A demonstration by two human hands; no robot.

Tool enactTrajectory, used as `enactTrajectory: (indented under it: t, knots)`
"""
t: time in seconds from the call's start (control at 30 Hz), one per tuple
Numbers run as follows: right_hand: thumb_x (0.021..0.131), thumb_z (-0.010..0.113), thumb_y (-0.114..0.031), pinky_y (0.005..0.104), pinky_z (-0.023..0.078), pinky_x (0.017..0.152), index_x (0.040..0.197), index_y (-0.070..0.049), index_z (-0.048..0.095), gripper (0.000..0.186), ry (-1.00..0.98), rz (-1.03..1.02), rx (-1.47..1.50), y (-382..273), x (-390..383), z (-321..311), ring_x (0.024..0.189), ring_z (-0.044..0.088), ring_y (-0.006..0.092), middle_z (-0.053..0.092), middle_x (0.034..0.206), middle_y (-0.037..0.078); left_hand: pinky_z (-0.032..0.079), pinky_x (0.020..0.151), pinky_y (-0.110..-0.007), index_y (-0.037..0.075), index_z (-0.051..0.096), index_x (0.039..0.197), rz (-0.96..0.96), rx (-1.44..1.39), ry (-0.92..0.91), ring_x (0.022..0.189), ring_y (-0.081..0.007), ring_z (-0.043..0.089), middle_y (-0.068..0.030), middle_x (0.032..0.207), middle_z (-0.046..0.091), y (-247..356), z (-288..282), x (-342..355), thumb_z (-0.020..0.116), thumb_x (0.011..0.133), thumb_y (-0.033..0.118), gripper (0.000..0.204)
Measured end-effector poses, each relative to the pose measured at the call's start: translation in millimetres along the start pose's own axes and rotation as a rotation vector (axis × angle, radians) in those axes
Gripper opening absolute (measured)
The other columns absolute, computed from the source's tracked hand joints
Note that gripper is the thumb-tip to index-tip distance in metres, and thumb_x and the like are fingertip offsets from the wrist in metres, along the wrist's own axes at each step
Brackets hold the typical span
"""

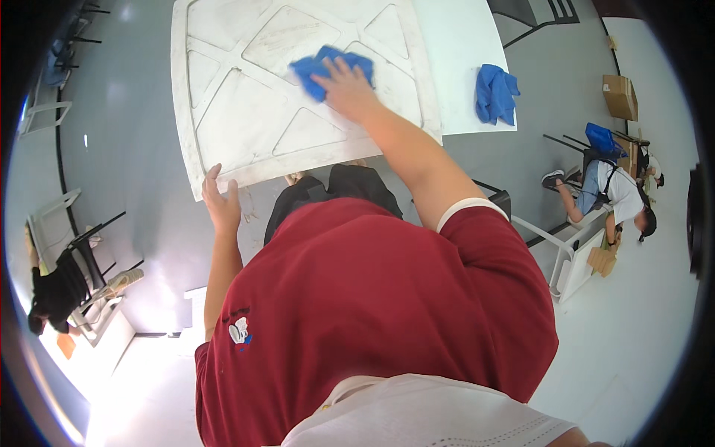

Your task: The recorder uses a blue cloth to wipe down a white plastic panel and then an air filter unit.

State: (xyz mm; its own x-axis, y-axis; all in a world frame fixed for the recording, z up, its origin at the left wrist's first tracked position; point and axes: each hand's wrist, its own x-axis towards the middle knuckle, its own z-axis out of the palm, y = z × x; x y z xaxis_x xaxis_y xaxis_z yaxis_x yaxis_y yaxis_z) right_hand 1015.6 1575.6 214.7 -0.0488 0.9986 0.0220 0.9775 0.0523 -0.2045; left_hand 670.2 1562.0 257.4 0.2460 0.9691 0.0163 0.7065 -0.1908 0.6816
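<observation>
A large white panel (287, 97) with raised crossing ribs, recessed fields and grey smudges lies in front of me, overhanging the near edge of a white table (456, 45). With fingers spread, my right hand (346, 91) presses a crumpled blue cloth (307, 72) onto the panel's middle; hand and cloth are slightly blurred. At the panel's near left corner is my left hand (221, 200). Its thumb and a finger are apart and touch the edge, while the other fingers are mostly hidden. A second blue cloth (496, 94) lies crumpled at the table's near right corner.
Grey floor (123, 186) surrounds the table. On the right, a seated person (614, 190) works at a small white table (577, 268), with a cardboard box (620, 97) beyond. At left, another person (63, 287) sits by a table. A dark chair (514, 11) stands at the far right.
</observation>
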Motion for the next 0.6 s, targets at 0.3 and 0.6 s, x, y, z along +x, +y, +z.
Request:
enactTrajectory:
  t: [0.3, 0.6]
  knots:
    - [0.084, 0.048, -0.018, 0.0535, 0.025, 0.101, 0.131, -0.017, 0.039, 0.048, 0.0, 0.257, -0.182, 80, -96, -24, 0.13, 0.026, 0.0309, 0.037, 0.136, 0.011, 0.032, 0.097, -0.041, 0.006, 0.046, 0.121, -0.063, -0.02, 0.025, 0.114, -0.0307, 0.041, -0.0141, 0.12, 0.048, 13, 1, -3, 0.057, 0.081, 0.013, 0.042]
    - [0.081, 0.055, -0.015, 0.0613, 0.021, 0.099, 0.131, -0.016, 0.038, 0.054, -0.194, 0.227, -0.067, 44, -136, -33, 0.131, 0.023, 0.0338, 0.029, 0.141, 0.012, 0.028, 0.1, -0.042, 0.006, 0.046, 0.121, -0.183, -0.081, 0.064, 0.118, -0.0311, 0.038, -0.0132, 0.125, 0.046, -19, 7, -30, 0.06, 0.079, 0.016, 0.045]
